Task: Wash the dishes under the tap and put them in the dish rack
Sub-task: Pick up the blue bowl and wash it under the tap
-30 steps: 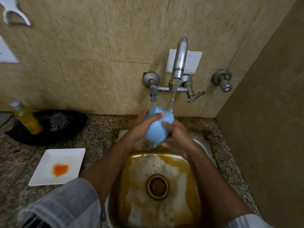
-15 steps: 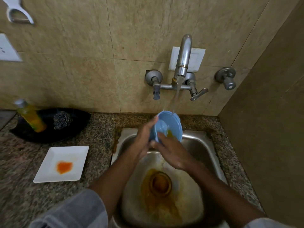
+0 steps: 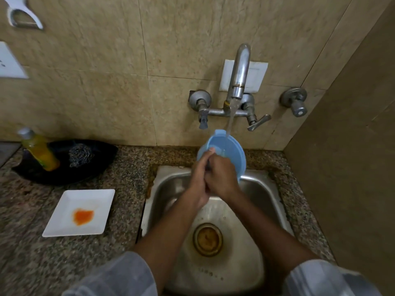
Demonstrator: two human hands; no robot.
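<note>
Your left hand (image 3: 197, 184) grips the near-left rim of the blue bowl (image 3: 229, 153), thumb hooked over the edge, and your right hand (image 3: 222, 178) is pressed against its inside; can't tell how those fingers lie. You've got the bowl tilted toward you over the back edge of the sink (image 3: 166, 189), right under the tap (image 3: 239, 77), water landing on its far rim. Left of the sink sits a white square plate (image 3: 64, 221) with an orange smear, and further back a soap bottle (image 3: 39, 149).

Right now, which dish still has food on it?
The white square plate on the counter, with an orange smear; the blue bowl under the tap shows none.
</note>
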